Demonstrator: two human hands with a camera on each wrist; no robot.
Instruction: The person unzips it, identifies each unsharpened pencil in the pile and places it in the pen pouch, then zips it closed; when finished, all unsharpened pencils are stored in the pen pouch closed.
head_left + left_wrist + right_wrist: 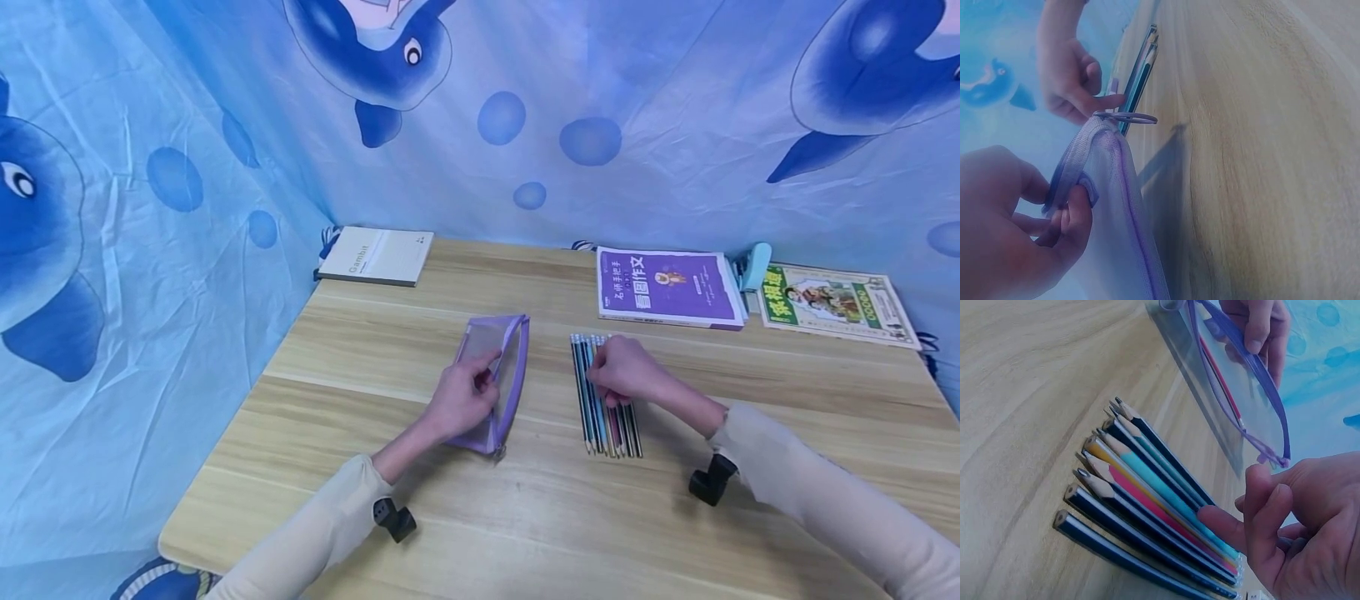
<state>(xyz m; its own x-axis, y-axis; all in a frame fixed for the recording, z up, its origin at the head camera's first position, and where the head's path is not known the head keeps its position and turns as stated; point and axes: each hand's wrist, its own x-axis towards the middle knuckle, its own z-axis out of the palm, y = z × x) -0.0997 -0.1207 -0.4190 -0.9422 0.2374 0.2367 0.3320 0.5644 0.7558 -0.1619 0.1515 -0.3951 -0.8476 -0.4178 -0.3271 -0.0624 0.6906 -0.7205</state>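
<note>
On the table lies a purple mesh pencil case [512,392], its zipped edge gaping. My left hand [463,398] pinches that edge between thumb and fingers; the left wrist view shows the grip on the case [1110,187] closely. Through the mesh in the right wrist view, a red pencil [1222,384] shows inside. To the case's right, several pencils [588,400] lie side by side, tips toward me. My right hand [626,367] is over their far half. One extended finger [1222,526] touches the row of pencils [1147,481]; its other fingers bend above them.
A pale book [381,255] lies at the back left. At the back right are a purple book [667,286], a turquoise object [754,267], probably a stapler, and a green-and-yellow booklet [836,304]. Blue whale-print cloth [450,183] hangs behind the table [525,517].
</note>
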